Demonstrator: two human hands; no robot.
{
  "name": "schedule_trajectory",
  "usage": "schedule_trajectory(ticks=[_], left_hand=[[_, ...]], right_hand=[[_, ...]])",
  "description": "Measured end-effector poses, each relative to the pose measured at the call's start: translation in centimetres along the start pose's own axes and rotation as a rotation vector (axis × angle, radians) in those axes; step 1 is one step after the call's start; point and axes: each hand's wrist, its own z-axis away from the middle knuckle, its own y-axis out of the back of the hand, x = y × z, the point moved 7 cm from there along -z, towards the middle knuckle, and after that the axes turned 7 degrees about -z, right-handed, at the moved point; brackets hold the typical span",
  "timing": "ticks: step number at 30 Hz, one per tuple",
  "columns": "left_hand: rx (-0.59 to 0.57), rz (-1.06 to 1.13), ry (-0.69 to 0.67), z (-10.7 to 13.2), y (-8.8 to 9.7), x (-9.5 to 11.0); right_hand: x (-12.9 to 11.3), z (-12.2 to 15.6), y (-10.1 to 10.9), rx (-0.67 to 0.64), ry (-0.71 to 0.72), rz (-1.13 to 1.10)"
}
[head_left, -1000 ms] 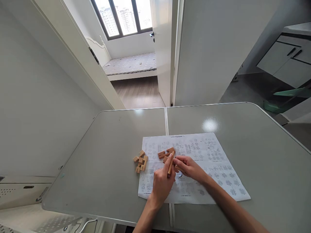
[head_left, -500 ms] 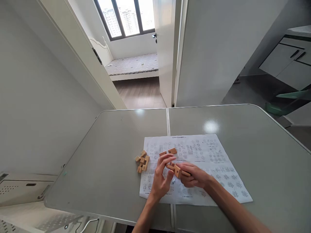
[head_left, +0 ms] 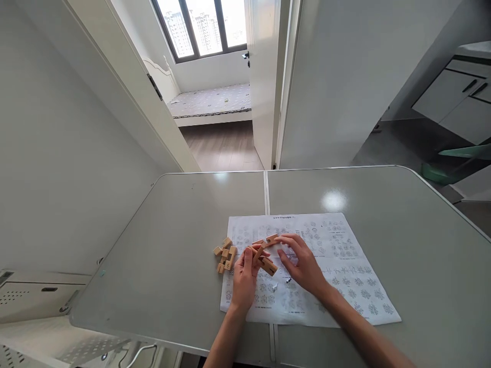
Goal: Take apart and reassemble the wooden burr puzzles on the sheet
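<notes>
My left hand point(head_left: 242, 278) is closed around a notched wooden bar point(head_left: 265, 262) that it holds low over a printed instruction sheet point(head_left: 337, 266). My right hand point(head_left: 303, 263) reaches forward with its fingers spread, the fingertips touching another notched wooden piece point(head_left: 271, 238) that lies on the sheet. A small cluster of interlocked wooden blocks point(head_left: 225, 254) rests on the grey table point(head_left: 172, 266) just left of the sheet and of my left hand.
The grey folding table has a seam down its middle and a rounded far edge. Behind it an open white door point(head_left: 264, 76) leads to a room with a bed point(head_left: 210, 102) and a window. Dark cabinets stand at the far right.
My right hand let go of the bar it held with the left and reached forward to the piece on the sheet. My left hand now holds the bar alone.
</notes>
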Motion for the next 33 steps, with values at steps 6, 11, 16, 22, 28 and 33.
schedule_trajectory(ticks=[6, 11, 16, 22, 28, 33], left_hand=[[0.012, -0.081, -0.002, 0.1, 0.1, 0.2], [-0.019, -0.127, 0.006, 0.1, 0.0, 0.0], [-0.03, -0.091, 0.014, 0.2, 0.0, -0.1], [-0.022, -0.058, 0.033, 0.1, 0.2, -0.8], [0.007, -0.104, 0.045, 0.0, 0.4, -1.2], [-0.003, -0.107, 0.031, 0.0, 0.2, -1.0]], right_hand=[[0.8, 0.1, -1.7, -0.161, 0.096, 0.266], [2.1, 0.2, -1.1, -0.065, -0.005, 0.253], [2.8, 0.1, -0.4, -0.018, -0.137, 0.197], [3.2, -0.2, 0.7, 0.021, -0.367, -0.227], [3.6, 0.0, 0.8, 0.0, -0.518, -0.666], [3.2, 0.2, -0.9, -0.081, -0.583, -0.963]])
